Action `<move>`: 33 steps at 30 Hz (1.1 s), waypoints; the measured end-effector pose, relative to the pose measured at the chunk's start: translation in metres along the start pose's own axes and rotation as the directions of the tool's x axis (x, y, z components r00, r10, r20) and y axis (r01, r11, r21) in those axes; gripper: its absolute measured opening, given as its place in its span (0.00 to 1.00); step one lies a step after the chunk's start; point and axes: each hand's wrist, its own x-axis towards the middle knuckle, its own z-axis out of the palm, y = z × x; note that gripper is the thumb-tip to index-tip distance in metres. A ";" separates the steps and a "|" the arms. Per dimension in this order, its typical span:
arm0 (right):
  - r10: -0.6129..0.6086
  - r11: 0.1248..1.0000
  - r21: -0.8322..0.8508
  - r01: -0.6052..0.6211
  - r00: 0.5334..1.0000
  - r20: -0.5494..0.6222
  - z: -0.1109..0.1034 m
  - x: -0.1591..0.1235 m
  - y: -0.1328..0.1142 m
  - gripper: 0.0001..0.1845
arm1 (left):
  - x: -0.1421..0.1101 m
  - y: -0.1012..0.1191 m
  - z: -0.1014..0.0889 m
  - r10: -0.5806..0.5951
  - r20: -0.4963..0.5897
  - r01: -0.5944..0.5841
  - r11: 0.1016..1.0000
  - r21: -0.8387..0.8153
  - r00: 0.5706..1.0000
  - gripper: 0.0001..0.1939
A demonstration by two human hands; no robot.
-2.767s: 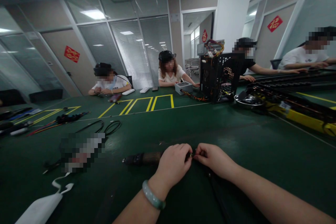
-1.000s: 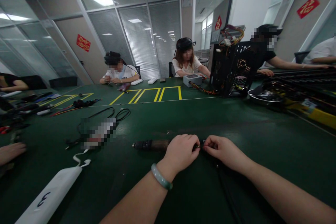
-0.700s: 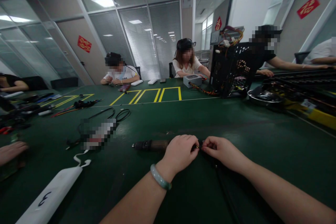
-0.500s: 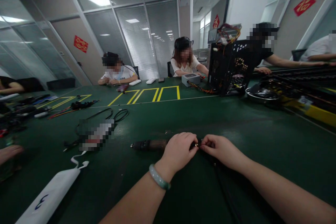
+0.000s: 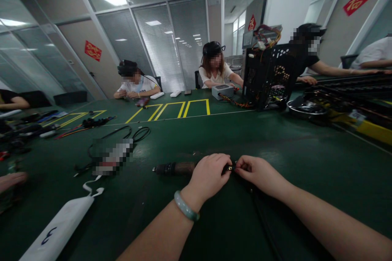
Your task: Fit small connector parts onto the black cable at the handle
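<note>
The left hand [image 5: 210,172] and the right hand [image 5: 259,175] meet low on the green work mat [image 5: 306,151], curled towards each other with no spread between them. Their fingertips close on a small gold-coloured connector [image 5: 229,168], which sits at the meeting point, mostly hidden. The right thumb and forefinger seem to pinch it from one side while the left fingers [image 5: 223,162] press in from the other, though I cannot tell exactly which fingertip bears on which face. It looks like a very light, hard metal piece, probably slick and easy to drop, so the dark collar behind the gold tip looks like the surest place to hold it, leaving the tip free. A black cable [image 5: 262,211] appears to run from the hands towards the near edge of the view; it looks thin and flexible, likely to drag if left slack. To the left of the hands, a ribbed dark cylinder [image 5: 174,168] with a brownish section lies along the mat, touching the left hand or nearly so (its exact kind is hard to settle at this angle). It looks stiff and fairly solid, best held around its smooth middle. A pale green bangle [image 5: 185,206] circles the left wrist.
</note>
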 end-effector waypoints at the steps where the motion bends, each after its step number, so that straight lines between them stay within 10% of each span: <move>1: -0.001 1.000 0.001 0.001 1.000 0.000 0.000 0.000 0.000 0.08 | 0.000 0.000 0.000 -0.012 0.003 0.012 1.000 0.004 1.000 0.11; 33: -0.021 1.000 -0.022 0.022 1.000 0.004 -0.001 -0.001 -0.003 0.07 | -0.001 0.000 -0.002 0.023 0.002 -0.023 1.000 -0.009 1.000 0.05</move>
